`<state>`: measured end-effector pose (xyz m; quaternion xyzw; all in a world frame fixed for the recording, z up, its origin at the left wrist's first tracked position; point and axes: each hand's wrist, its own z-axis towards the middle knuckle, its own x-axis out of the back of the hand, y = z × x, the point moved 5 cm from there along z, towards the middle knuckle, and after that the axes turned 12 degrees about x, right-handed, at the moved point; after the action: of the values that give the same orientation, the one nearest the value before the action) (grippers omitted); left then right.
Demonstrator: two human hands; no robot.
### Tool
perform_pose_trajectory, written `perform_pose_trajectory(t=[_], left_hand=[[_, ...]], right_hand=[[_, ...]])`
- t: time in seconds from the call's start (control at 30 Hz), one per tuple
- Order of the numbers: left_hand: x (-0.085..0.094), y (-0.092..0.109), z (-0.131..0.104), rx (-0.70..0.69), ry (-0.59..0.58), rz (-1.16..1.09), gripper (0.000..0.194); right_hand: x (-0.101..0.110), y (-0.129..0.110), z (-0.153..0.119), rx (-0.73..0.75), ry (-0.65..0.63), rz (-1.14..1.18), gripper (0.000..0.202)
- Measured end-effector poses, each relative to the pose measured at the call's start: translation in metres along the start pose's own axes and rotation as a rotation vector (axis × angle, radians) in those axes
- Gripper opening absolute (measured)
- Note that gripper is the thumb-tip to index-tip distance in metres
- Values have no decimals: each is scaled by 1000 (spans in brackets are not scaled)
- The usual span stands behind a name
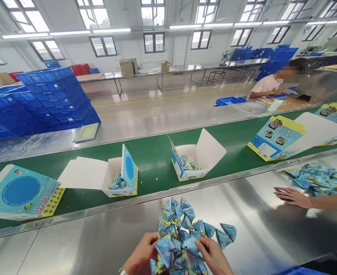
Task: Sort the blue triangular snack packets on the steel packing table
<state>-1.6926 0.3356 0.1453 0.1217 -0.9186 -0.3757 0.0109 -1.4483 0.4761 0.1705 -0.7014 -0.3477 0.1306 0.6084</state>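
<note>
A loose pile of blue triangular packets (182,221) lies on the steel table in front of me. At its left edge my left hand (145,250) is closed, thumb and fingers pinching a blue packet (165,250). On the right side my right hand (212,254) has thumb and finger pressed together at the edge of another packet (190,243). Beyond the pile, on the green belt, stand an open box (182,168) with packets inside and, further left, another open box (129,172) also holding some.
More boxes stand on the green belt (152,168) at far left (22,191) and right (274,137). A co-worker's hand (294,197) rests beside a second packet pile (323,177). Across the belt are stacked blue crates (62,95) and a seated person (265,86).
</note>
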Motion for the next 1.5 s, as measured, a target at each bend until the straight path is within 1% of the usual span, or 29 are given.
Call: perform_pose_trajectory(t=[0.07,0.13,0.17,0.2,0.27,0.3,0.33,0.4,0.43,0.5,0.57,0.63,0.67,0.7,0.73,0.77,0.8,0.83,0.9,0.97,1.0,1.03,1.1,1.13,1.2,1.27,1.33,1.4,1.5], left_hand=[[-23,9,12,3,-3,21,63],[-39,17,33,34,-31,10,60],[-43,23,45,40,-15,39,57],[-44,30,59,28,29,98,55],[-41,52,86,-25,110,199,52],[-40,64,101,-42,113,194,51],[-39,79,117,-47,89,151,51],[-38,116,150,-44,31,30,48],[-36,140,167,-66,34,-19,47],[-33,196,204,-156,100,-103,45],[-34,257,242,-271,148,-188,43],[-35,308,278,-359,147,-325,37],[-35,327,294,-367,134,-377,35],[-33,338,310,-356,131,-411,40],[-29,343,323,-335,136,-419,46],[-23,341,336,-313,148,-397,49],[-14,332,346,-296,165,-346,47],[-2,318,356,-286,186,-274,42],[25,279,373,-262,245,-84,29],[58,231,387,-192,372,106,17],[74,208,392,-144,447,196,14],[87,186,394,-101,501,241,12],[103,148,394,-21,577,310,9],[106,134,391,10,595,334,9],[102,114,380,53,607,398,9],[88,107,366,71,589,460,12],[71,110,347,72,569,511,18],[55,121,322,66,554,549,22],[37,136,268,74,533,552,13]], right_hand=[[25,0,2,-13,16,17,81],[49,4,13,-38,41,11,81],[62,6,22,-37,65,-35,82],[72,9,33,-28,92,-89,84],[88,16,63,-24,126,-147,85],[93,18,80,-27,142,-144,84],[98,20,100,-29,163,-132,82],[108,16,145,-7,229,-125,75],[114,10,171,17,276,-129,71],[127,-7,231,83,363,-132,65],[141,-29,296,167,447,-130,65],[151,-48,361,244,490,-88,67],[154,-54,391,271,489,-49,68],[155,-55,417,290,490,-15,71],[154,-51,439,299,491,9,74],[152,-42,456,296,491,21,77],[150,-27,469,279,493,16,78],[146,-8,477,251,488,-8,76],[134,39,486,170,411,-133,66],[120,88,487,81,256,-351,53],[112,111,484,47,175,-456,47],[104,130,481,21,104,-538,41],[88,157,468,-3,8,-626,32],[79,164,460,-2,-20,-652,30],[60,168,440,9,-65,-734,30],[41,160,416,16,-85,-834,31],[24,142,391,13,-104,-930,29],[11,118,362,8,-128,-1002,24],[2,73,309,9,-144,-1057,19]])
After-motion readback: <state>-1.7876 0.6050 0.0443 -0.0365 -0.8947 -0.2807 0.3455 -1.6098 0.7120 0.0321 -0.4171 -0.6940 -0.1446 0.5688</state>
